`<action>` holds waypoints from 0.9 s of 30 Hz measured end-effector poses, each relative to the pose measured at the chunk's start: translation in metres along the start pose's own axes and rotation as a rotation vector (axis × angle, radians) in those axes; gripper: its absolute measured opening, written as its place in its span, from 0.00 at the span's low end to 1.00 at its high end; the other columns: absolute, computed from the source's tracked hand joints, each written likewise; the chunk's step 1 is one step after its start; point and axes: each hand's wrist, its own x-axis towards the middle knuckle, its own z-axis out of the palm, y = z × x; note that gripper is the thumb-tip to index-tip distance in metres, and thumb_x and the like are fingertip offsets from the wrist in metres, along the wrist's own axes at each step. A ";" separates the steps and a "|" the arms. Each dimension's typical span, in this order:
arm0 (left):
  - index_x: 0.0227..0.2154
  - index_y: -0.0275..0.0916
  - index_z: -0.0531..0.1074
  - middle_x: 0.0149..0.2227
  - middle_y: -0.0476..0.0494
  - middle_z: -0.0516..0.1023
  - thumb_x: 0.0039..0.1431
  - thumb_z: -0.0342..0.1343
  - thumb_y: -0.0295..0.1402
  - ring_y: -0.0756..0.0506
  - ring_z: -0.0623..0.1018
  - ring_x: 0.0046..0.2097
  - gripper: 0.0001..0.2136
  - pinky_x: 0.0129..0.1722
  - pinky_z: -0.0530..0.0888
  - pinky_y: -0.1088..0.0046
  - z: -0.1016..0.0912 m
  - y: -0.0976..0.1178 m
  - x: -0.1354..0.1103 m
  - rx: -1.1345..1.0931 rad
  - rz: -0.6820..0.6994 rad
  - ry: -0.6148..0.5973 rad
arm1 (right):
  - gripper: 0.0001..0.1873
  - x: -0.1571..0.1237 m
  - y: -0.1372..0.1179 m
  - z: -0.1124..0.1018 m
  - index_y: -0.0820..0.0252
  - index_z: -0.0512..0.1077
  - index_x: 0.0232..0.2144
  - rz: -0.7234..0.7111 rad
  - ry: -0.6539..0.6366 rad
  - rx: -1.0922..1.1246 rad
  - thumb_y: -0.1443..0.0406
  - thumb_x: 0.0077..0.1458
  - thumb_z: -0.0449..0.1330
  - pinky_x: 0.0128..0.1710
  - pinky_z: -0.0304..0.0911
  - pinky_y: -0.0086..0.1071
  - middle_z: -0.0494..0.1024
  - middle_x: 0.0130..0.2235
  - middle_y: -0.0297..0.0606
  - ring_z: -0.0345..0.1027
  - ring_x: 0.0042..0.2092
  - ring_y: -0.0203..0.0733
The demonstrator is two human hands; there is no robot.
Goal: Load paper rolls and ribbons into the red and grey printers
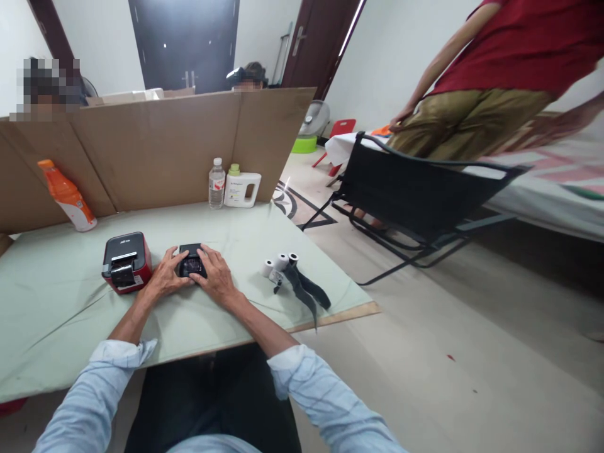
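Worktop [51, 346] covered in pale green, across the lower left of the frame. On it, left of the frame's centre, is a small black device [192, 265]. The person's left hand [165, 272] and right hand [219, 274] grasp it from either side, the grip of each closed about its edges, thumbs along the near side. Just beside the left hand stands a boxy black-and-red machine [126, 257]. Apart from the right hand, near the frame's centre, are small white rolls [282, 261] with dark strips [304, 292] trailing to the near edge. Behind, before a cardboard partition [160, 151], stand an orange bottle [70, 196] at left, then a clear bottle [216, 184] and a white jug [242, 190]. At upper right, a person in a red shirt [523, 50] stands beyond a black folding chair [415, 195].
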 end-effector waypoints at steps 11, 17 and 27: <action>0.64 0.40 0.74 0.76 0.27 0.53 0.44 0.75 0.47 0.24 0.68 0.71 0.42 0.68 0.70 0.45 0.005 -0.001 0.003 0.034 -0.014 -0.003 | 0.30 0.006 0.011 -0.005 0.58 0.75 0.61 0.029 -0.136 0.020 0.54 0.61 0.69 0.67 0.63 0.58 0.69 0.69 0.53 0.62 0.69 0.60; 0.68 0.39 0.68 0.75 0.26 0.56 0.44 0.75 0.44 0.24 0.59 0.76 0.47 0.72 0.64 0.45 0.005 -0.007 0.005 0.033 -0.006 -0.033 | 0.42 -0.009 0.007 0.006 0.59 0.59 0.74 0.183 -0.156 0.027 0.54 0.65 0.66 0.65 0.64 0.54 0.67 0.70 0.57 0.63 0.69 0.60; 0.71 0.42 0.60 0.67 0.33 0.61 0.36 0.75 0.39 0.29 0.69 0.68 0.54 0.70 0.68 0.48 0.004 -0.003 0.039 -0.027 0.125 -0.115 | 0.52 -0.015 0.014 0.015 0.63 0.50 0.76 0.287 0.021 0.208 0.55 0.58 0.69 0.63 0.67 0.53 0.74 0.64 0.58 0.70 0.63 0.60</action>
